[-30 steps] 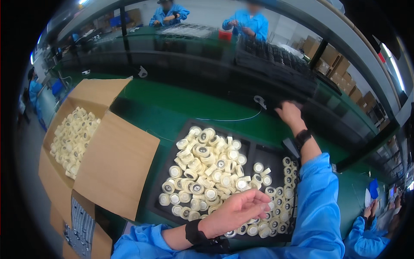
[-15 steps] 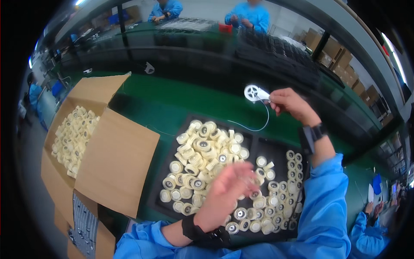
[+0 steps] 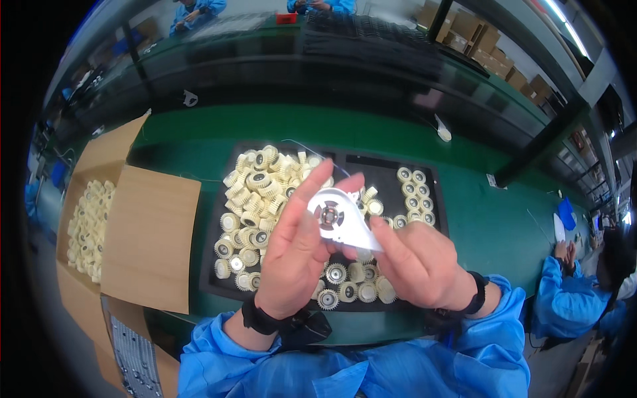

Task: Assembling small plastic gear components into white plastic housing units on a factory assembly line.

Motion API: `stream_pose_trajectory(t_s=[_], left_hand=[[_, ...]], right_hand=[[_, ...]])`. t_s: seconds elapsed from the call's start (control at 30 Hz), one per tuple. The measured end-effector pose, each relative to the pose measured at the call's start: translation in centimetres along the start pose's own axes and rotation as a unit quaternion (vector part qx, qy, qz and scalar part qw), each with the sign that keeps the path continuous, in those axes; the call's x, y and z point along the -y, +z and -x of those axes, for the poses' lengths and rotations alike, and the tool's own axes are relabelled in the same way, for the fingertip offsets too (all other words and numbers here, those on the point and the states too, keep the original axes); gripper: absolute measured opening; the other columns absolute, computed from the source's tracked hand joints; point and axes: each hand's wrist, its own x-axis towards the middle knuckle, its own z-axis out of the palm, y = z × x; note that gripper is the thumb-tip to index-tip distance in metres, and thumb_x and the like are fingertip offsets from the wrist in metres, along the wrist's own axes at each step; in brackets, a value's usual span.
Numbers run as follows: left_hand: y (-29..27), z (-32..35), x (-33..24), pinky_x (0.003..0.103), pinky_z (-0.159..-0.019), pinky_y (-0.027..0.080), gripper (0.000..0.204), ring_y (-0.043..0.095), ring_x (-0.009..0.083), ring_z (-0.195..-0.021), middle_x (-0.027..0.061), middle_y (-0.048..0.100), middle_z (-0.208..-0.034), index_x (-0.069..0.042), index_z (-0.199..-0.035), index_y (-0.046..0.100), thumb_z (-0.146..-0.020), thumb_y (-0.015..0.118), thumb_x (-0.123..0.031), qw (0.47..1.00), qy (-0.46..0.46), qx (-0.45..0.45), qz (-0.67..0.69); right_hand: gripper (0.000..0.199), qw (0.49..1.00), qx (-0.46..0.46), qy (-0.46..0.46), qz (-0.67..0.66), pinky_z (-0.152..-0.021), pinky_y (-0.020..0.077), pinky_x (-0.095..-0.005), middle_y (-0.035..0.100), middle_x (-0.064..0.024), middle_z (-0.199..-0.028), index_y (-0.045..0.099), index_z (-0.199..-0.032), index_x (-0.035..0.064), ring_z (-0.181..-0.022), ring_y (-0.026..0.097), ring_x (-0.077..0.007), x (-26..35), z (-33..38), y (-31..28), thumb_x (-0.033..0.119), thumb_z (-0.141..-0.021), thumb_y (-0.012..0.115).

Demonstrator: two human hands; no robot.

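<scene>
Left hand (image 3: 292, 259): fingers gripping white teardrop housing (image 3: 355, 231), round end.
Housing: over black tray (image 3: 388, 179), earlier beyond its far edge; long axis oblique, tip toward near right corner.
Right hand (image 3: 421, 262): fingers curled against tip; pinch unclear.

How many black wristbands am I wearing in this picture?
2: the left wristband, just behind your left hand, and the right wristband, just behind your right hand. Your sleeves could hide more.
</scene>
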Motion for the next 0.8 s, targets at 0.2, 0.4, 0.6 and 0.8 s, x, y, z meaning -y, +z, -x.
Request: stream_pose_trajectory(t_s=[0.2, 0.4, 0.6, 0.8], left_hand=[[-0.2, -0.2, 0.8, 0.033, -0.09, 0.05, 0.06, 0.057, 0.0258, -0.114, 0.0255, 0.046, -0.135, -0.004, -0.145, 0.027, -0.095, 0.055, -0.02, 0.99, 0.113, 0.049, 0.063], [-2.2, 0.8, -0.6, 0.041, -0.067, 0.058, 0.067, 0.068, 0.0349, -0.081, 0.0315, 0.058, -0.111, 0.006, -0.125, 0.046, -0.082, 0.07, -0.04, 0.954, 0.003, 0.18, 0.241], [-2.9, 0.2, 0.2, 0.034, -0.048, 0.055, 0.078, 0.066, 0.0321, -0.061, 0.0333, 0.059, -0.101, 0.011, -0.12, 0.046, -0.081, 0.068, -0.053, 0.915, -0.027, 0.249, 0.317], [-3.8, -1.5, -5.0, 0.04, -0.082, 0.053, 0.061, 0.062, 0.0294, -0.1, 0.023, 0.05, -0.125, 0.006, -0.131, 0.039, -0.095, 0.052, -0.042, 0.953, 0.234, -0.041, -0.185]], right_hand=[[0.052, 0.991, -0.055, 0.056, -0.106, -0.046, 0.0428, -0.0301, 0.055, -0.0089, -0.07, 0.056, -0.118, -0.0125, -0.055, 0.053, -0.0189, 0.9, 0.1, 0.3, -0.004, -0.07, 0.072], [0.019, 0.948, -0.018, 0.305, -0.089, -0.067, 0.0508, -0.0337, 0.066, -0.0117, -0.086, 0.067, -0.101, 0.0039, -0.075, 0.064, -0.0273, -6.4, 1.5, -1.1, 0.006, -0.083, 0.064], [0.031, 0.858, 0.28, 0.421, 0.09, -0.082, 0.0504, -0.0403, 0.06, -0.0125, -0.099, 0.067, -0.098, 0.0037, -0.099, 0.058, -0.0309, -10.3, 6.0, 2.6, 0.023, -0.075, 0.073], [0.034, 0.902, 0.227, 0.365, 0.033, -0.086, 0.0495, -0.0401, 0.06, -0.0122, -0.106, 0.064, -0.107, 0.0044, -0.103, 0.057, -0.0314, -9.7, 4.8, 3.3, 0.013, -0.075, 0.072]])
